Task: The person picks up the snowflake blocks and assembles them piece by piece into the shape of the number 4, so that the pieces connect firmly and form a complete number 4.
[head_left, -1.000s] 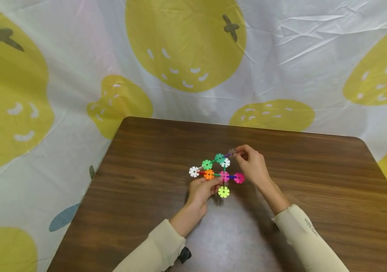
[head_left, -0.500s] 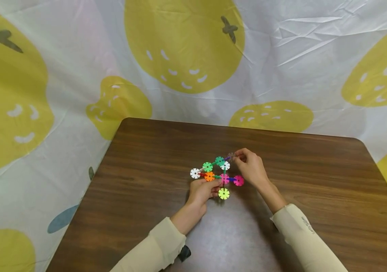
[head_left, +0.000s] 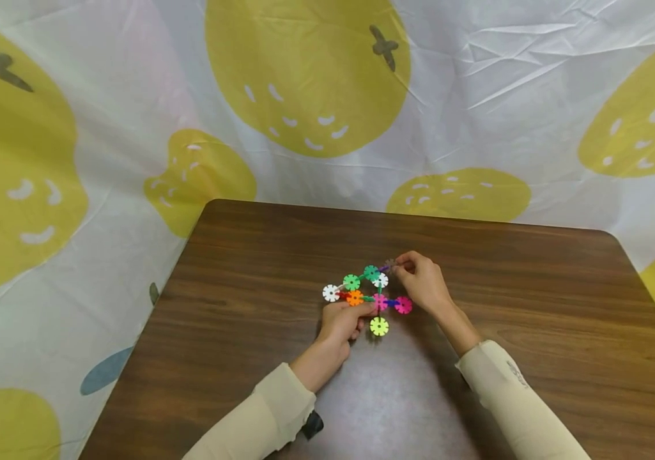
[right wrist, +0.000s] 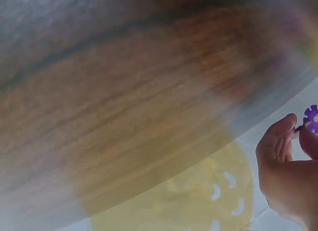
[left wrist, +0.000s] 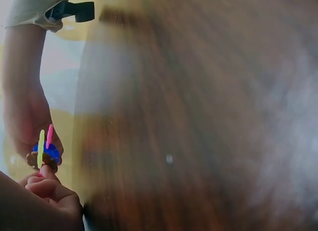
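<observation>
Notched plastic discs of several colours are slotted together into one structure above the table. My left hand [head_left: 340,326] holds it from below, its thumb at the pink disc [head_left: 381,302]. An orange disc [head_left: 354,298], a white disc [head_left: 330,293] and green discs run to the left, while a yellow disc [head_left: 379,327] hangs at the bottom. At the upper right my right hand [head_left: 423,281] pinches a brown disc [head_left: 390,263] beside a purple disc [right wrist: 312,118], seen in the right wrist view. The left wrist view shows the yellow, pink and blue discs [left wrist: 52,151] edge-on near the fingers.
The brown wooden table [head_left: 269,255] lies beneath both hands. A white curtain [head_left: 315,179] with large yellow fruit prints hangs behind and to the left of it. A black strap [head_left: 312,425] shows under the left sleeve cuff.
The right hand has lowered slightly with the brown disc still between its fingers. The left hand's fingers have shifted a little behind the structure, which otherwise keeps its shape.
</observation>
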`<move>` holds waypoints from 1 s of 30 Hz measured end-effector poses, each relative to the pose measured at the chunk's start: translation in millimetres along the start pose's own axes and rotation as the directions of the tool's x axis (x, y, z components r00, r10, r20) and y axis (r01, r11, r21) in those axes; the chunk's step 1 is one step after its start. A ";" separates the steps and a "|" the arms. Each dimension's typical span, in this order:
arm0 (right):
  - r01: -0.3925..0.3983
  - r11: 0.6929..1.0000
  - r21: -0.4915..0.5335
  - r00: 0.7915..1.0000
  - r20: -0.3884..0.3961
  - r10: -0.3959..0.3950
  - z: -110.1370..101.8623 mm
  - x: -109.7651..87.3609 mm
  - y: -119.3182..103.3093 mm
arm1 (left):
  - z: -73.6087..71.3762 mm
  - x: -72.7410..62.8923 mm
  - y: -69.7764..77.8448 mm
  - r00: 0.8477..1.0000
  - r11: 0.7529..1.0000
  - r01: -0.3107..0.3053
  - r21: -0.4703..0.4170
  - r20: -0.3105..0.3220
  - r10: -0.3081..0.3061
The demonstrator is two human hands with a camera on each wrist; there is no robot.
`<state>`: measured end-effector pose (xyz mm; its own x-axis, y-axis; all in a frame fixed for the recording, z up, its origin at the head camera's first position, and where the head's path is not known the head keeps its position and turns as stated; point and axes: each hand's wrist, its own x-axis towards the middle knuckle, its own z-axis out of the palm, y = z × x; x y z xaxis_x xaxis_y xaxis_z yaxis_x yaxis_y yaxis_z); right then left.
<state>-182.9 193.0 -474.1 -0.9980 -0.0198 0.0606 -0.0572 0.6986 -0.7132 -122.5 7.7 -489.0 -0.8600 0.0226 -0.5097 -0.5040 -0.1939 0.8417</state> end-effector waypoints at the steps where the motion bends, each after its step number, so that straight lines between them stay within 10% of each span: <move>1: -0.002 1.000 -0.001 1.000 0.004 0.002 0.8 0.4 0.3 | -0.5 0.6 -0.3 1.000 1.000 0.004 0.004 -0.002 -0.004; 30: -0.032 0.997 -0.075 0.996 0.078 0.038 11.7 12.7 2.6 | -7.6 10.7 4.4 0.996 0.996 0.088 0.002 0.030 -0.088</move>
<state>-196.1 186.2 -483.3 -0.9986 -0.0493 -0.0215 -0.0228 0.7504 -0.6605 -133.3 -0.4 -492.1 -0.8146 0.0694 -0.5759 -0.5776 -0.1889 0.7942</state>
